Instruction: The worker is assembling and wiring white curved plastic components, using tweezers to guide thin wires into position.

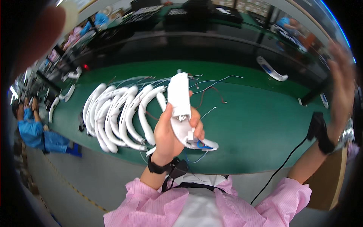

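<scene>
My left hand (169, 130) is wrapped round a white curved plastic housing (183, 131), held up over the green bench. Its wide white end (178, 92) points away from me. Near my fingers are a small white connector and a blue wire at its lower end. Out at the right, my right hand (341, 85) is raised with its fingers stretched and somewhat blurred; I see nothing in it. Left of the held housing lies a row of several similar white curved pieces (128, 113), with thin wires trailing from their far ends.
A green bench top (249, 125) spans the view. One white curved shell (271, 69) lies at its far right. A black cable (281, 170) hangs from my right wrist. At the left a person in blue (32, 126) sits. A blurred finger-like shape (41, 38) fills the upper left.
</scene>
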The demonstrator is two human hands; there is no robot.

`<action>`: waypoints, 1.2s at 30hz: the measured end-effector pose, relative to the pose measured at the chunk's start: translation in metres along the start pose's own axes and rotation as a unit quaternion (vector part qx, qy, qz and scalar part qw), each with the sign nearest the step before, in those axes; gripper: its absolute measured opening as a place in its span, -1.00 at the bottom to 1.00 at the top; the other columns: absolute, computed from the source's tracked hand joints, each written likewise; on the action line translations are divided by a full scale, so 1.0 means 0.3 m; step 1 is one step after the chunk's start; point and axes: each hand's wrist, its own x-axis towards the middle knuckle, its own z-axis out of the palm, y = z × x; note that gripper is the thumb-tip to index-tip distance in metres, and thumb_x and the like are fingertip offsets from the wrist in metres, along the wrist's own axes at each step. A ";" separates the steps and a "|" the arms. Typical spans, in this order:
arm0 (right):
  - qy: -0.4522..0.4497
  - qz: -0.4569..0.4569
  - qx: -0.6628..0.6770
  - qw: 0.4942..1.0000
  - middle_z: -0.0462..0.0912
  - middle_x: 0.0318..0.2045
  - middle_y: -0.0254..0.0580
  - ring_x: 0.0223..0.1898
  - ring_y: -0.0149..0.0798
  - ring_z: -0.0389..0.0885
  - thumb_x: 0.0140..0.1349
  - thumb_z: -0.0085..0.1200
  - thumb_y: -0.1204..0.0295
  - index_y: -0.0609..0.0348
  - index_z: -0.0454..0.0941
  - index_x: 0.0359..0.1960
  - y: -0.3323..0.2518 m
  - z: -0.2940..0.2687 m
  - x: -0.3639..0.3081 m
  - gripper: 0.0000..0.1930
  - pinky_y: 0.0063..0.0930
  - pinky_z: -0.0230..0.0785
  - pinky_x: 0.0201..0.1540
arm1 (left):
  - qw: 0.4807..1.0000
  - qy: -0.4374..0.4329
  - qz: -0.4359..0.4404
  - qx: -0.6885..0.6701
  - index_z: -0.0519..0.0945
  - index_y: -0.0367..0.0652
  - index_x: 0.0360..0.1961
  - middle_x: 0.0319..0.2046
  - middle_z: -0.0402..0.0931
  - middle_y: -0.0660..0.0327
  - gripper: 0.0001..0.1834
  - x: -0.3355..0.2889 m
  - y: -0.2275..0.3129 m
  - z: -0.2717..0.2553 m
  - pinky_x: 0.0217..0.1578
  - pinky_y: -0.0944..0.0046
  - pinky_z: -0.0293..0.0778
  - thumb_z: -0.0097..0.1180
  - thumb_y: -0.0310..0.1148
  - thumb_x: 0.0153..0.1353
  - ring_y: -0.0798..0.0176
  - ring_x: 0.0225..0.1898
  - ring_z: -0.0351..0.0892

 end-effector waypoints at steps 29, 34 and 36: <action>-0.344 0.169 0.105 0.917 0.51 -0.42 -0.02 -0.36 -0.02 0.49 0.03 -0.08 0.66 0.28 0.43 -0.27 0.358 0.450 -0.481 -0.80 -0.36 0.32 -0.26 | 0.989 0.081 -0.011 -0.126 0.29 -0.17 0.01 -0.35 0.36 0.22 -0.57 0.118 0.067 -0.151 -0.20 0.13 0.42 -0.35 -0.07 0.33 0.26 -0.33 0.40; -0.403 0.065 0.040 0.912 0.50 -0.35 -0.10 -0.25 -0.02 0.44 -0.11 0.08 0.64 0.25 0.45 -0.32 0.077 0.425 -0.650 -0.76 -0.26 0.25 -0.16 | 0.993 0.005 -0.038 -0.115 0.31 -0.26 -0.14 -0.32 0.37 0.20 -0.65 0.245 0.082 -0.165 -0.04 0.15 0.38 -0.36 -0.17 0.34 0.28 -0.26 0.40; -0.391 0.069 -0.021 0.918 0.51 -0.32 -0.12 -0.23 -0.02 0.44 -0.14 0.12 0.61 0.24 0.46 -0.30 -0.007 0.369 -0.621 -0.72 -0.27 0.25 -0.13 | 0.991 0.001 -0.050 -0.121 0.33 -0.28 -0.19 -0.32 0.39 0.16 -0.65 0.280 0.082 -0.150 0.01 0.14 0.37 -0.37 -0.19 0.34 0.27 -0.24 0.44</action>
